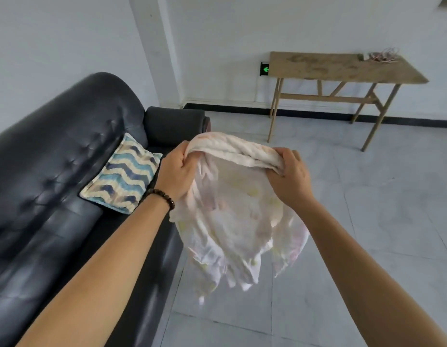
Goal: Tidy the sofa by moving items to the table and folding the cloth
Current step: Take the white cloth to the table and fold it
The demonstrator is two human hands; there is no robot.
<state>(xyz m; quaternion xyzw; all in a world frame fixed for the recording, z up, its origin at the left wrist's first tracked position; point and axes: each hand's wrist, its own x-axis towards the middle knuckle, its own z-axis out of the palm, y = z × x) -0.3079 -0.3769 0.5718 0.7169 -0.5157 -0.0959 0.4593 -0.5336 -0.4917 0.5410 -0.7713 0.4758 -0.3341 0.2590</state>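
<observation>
A thin white cloth (pixel 237 216) with faint pastel prints hangs in the air in front of me, bunched along its top edge. My left hand (pixel 177 171) grips the top edge on the left, and my right hand (pixel 290 176) grips it on the right. The cloth droops between and below both hands, over the floor beside the black leather sofa (pixel 54 171). A zigzag-patterned cushion (pixel 124 174) leans against the sofa's backrest. The wooden table (pixel 342 68) stands against the far wall to the right.
A tangle of thin cords (pixel 382 56) lies at the table's far right corner. A green exit sign (pixel 264 69) glows on the wall left of the table. Grey floor tiles (pixel 367 209) spread between sofa and table. A beaded bracelet is on my left wrist.
</observation>
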